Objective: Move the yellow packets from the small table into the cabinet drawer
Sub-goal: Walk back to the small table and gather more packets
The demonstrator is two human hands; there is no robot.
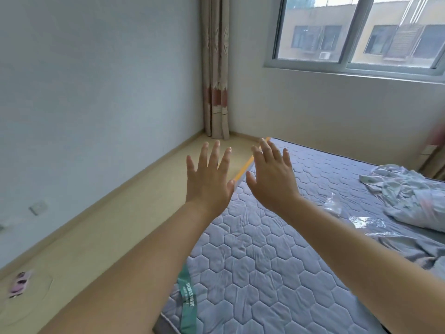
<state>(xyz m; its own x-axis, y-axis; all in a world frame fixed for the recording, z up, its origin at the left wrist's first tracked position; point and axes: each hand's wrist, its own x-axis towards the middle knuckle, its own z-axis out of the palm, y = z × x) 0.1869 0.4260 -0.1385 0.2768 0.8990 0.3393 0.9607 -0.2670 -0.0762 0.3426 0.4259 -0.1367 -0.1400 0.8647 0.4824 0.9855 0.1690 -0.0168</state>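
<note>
My left hand [208,175] and my right hand [272,174] are both stretched out in front of me, backs up, fingers straight and spread, holding nothing. They hover side by side above the near corner of a bed, a small gap between them. No yellow packets, small table or cabinet drawer appear in this view.
A grey quilted mattress [265,249] with an orange edge fills the lower right. Crumpled bedding [409,194] and clear plastic wrap [366,222] lie on it. Beige floor [108,225] runs along the left wall; a curtain [215,68] hangs in the corner. A pink slipper [20,284] lies at the left.
</note>
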